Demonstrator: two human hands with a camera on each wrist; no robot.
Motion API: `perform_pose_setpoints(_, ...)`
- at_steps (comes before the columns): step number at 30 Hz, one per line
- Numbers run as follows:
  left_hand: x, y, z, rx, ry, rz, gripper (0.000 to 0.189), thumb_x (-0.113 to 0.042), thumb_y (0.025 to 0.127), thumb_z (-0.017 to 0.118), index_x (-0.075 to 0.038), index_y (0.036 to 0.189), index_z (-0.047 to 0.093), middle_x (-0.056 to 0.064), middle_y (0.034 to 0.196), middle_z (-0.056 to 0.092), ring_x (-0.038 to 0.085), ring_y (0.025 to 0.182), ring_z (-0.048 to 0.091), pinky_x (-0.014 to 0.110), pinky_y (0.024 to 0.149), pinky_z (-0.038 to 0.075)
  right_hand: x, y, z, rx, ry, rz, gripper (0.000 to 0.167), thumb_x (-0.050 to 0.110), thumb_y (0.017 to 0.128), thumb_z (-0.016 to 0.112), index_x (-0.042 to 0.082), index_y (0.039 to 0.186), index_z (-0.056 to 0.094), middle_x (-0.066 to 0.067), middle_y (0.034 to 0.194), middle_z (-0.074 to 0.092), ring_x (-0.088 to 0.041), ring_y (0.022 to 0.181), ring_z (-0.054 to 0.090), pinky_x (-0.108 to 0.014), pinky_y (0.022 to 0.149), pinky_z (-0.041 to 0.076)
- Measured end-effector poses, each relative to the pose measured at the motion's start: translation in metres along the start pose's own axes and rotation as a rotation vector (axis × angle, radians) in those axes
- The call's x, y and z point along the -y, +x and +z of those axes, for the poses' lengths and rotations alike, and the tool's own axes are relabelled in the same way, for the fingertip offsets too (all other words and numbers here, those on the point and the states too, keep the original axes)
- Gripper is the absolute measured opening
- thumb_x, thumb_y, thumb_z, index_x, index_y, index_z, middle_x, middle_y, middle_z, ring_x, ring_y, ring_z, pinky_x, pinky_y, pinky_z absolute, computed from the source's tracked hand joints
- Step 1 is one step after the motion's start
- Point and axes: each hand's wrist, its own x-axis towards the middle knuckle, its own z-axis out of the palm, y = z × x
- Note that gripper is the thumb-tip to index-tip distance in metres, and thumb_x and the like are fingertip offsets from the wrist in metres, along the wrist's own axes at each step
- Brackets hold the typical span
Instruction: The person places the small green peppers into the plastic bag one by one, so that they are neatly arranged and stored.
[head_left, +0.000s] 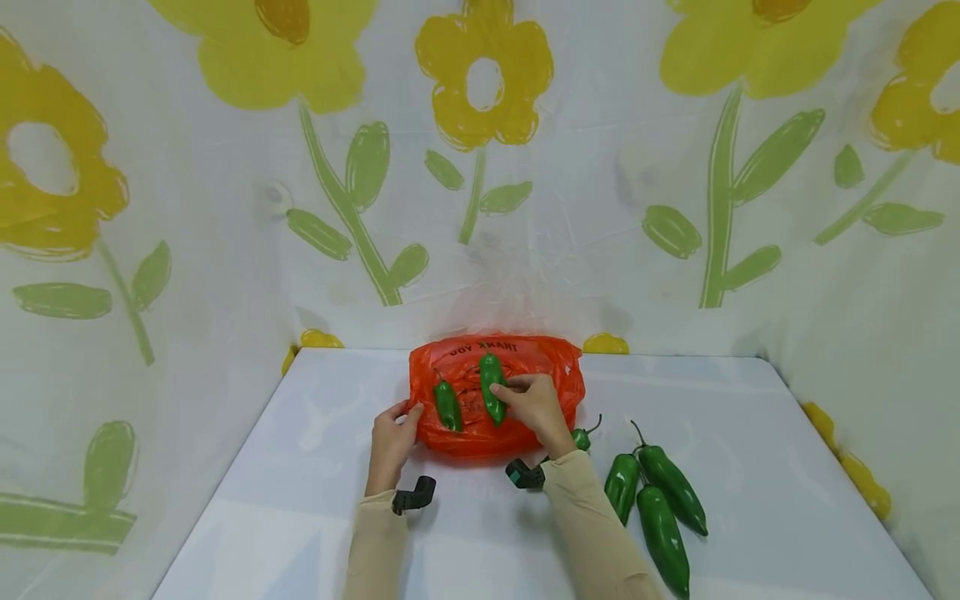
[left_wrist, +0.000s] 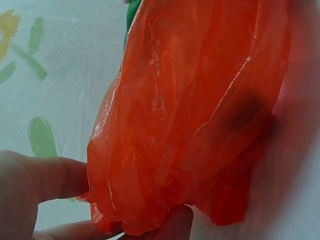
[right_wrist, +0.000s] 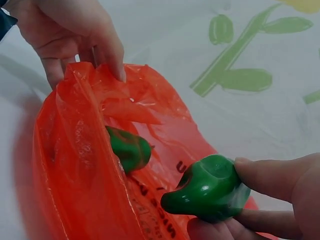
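A red plastic bag (head_left: pixel 540 358) with dark printed lettering sits at the back of the table, its mouth spread. My left hand (head_left: pixel 392 442) pinches the bag's left edge; in the left wrist view the thumb and fingers (left_wrist: pixel 60 177) grip the crinkled red film. Between thumb and fingers my right hand (head_left: pixel 536 408) holds a glossy green pepper (head_left: pixel 491 387) over the bag's opening. In the right wrist view this pepper (right_wrist: pixel 212 187) is seen end-on, near the bag's inner side. Another green pepper (head_left: pixel 447 406) lies inside the bag at the left.
Several green peppers (head_left: pixel 663 533) with stems lie on the white table (head_left: pixel 765 467) to the right of my right forearm. One more pepper (head_left: pixel 581 438) is partly hidden behind the right wrist. A flower-printed curtain (head_left: pixel 585 208) hangs close behind the bag.
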Motion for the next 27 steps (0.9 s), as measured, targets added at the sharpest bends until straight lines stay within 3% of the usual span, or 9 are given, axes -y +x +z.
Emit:
perform_pose_setpoints(19,0.001,0.002,0.003,0.008,-0.017,0.000,0.057,-0.035,0.105,0.055,0.002,0.149,0.051,0.024,0.147,0.057,0.034,0.114,0.068,0.039,0.093,0.063,-0.001,0.013,0.017,0.007,-0.011,0.004,0.042,0.023,0.094,0.077,-0.005,0.124,0.070,-0.021,0.117,0.074,-0.024,0.095,0.076,-0.037,0.080,0.066)
perform_pose_setpoints(27,0.000,0.002,0.003,0.003,-0.017,-0.009,0.058,-0.036,0.105,0.056,0.000,0.149,0.052,0.024,0.146,0.058,0.033,0.113,0.068,0.040,0.093,0.062,-0.006,0.017,0.025,-0.009,-0.071,0.002,0.042,0.023,0.092,0.079,-0.005,0.122,0.071,-0.020,0.113,0.076,-0.021,0.090,0.075,-0.036,0.079,0.065)
